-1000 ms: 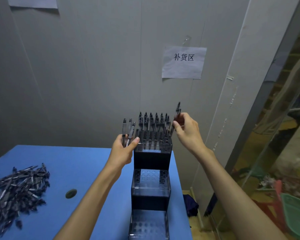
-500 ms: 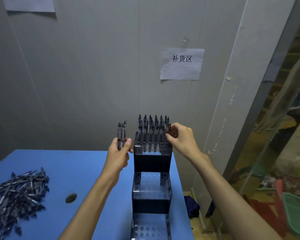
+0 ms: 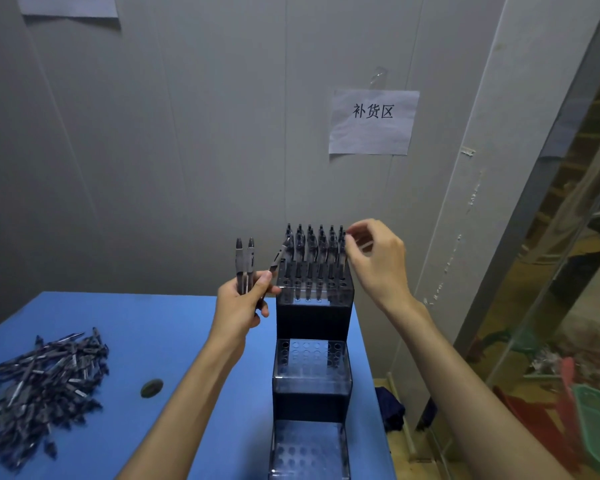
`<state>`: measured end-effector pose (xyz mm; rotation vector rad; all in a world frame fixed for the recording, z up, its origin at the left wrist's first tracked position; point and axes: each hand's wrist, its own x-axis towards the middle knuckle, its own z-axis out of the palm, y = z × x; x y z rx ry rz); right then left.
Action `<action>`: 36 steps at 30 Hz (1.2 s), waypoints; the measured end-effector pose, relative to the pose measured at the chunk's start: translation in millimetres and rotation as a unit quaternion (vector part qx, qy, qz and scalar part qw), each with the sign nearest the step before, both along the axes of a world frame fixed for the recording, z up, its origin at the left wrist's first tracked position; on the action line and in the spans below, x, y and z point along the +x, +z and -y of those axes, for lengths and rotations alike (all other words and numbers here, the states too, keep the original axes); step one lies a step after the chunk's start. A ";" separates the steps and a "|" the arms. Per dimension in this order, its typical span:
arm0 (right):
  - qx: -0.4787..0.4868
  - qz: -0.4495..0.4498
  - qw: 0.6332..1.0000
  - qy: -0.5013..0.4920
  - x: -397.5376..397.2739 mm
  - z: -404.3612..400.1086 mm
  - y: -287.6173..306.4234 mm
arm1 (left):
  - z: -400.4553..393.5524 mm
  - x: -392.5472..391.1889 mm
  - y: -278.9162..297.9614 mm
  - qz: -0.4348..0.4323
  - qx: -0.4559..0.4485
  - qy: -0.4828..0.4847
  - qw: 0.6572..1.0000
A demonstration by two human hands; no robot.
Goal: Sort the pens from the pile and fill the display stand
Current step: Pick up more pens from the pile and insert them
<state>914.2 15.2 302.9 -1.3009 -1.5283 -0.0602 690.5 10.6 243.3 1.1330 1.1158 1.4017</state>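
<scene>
1. Pens are the item handled: slim, rigid plastic barrels, judged light and smooth enough to slip or roll if pinched loosely; not fragile under normal handling.
2. Left hand (image 3: 240, 308), centre of frame, grips three spare pens (image 3: 245, 265): two upright and parallel in the fist, a third fanned rightward by the thumb, its upper end leaning toward the stand.
3. Right hand (image 3: 378, 261) sits right of centre beside the seated pens (image 3: 314, 247) on the top tier. Fingers are curled, fingertips at the right-most pen caps; whether they pinch one cannot be told.
4. Display stand (image 3: 312, 358), lower centre, has three steps. Only the rear holes of the top tier are filled; its front holes and both lower tiers appear empty.
5. Pile (image 3: 39, 386) of unsorted pens lies at lower left on the blue table (image 3: 146, 317).
6. Recommended hold: pinch mid-barrel, keep vertical, lower tip-first; a tilted entry may jam or knock neighbours.
</scene>
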 end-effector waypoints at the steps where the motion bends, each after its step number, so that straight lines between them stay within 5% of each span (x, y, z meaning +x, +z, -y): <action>1: 0.021 0.014 1.000 0.012 -4.5 0.2 3.8 | -0.7 0.1 1.1 -0.005 0.001 0.003 1.000; 9: -0.027 0.240 0.964 0.109 -50.1 -3.8 2.5 | -4.4 -2.7 2.0 -0.013 -0.010 -0.028 0.999; 19: -0.025 0.280 0.952 0.117 -60.2 -3.6 -12.6 | -5.6 -8.0 9.2 -0.004 0.005 -0.018 1.000; 25: -0.068 0.198 0.974 0.088 -47.1 -7.9 -17.0 | -10.8 -25.2 5.2 0.028 0.007 0.045 0.999; 31: -0.091 0.013 0.992 0.086 -51.7 -11.3 -12.8 | -15.4 -32.6 -4.6 -0.021 -0.011 -0.003 1.000; 36: -0.086 -0.018 0.993 0.082 -60.5 -14.6 -12.0 | -12.3 -37.2 -6.8 -0.068 -0.003 -0.029 0.997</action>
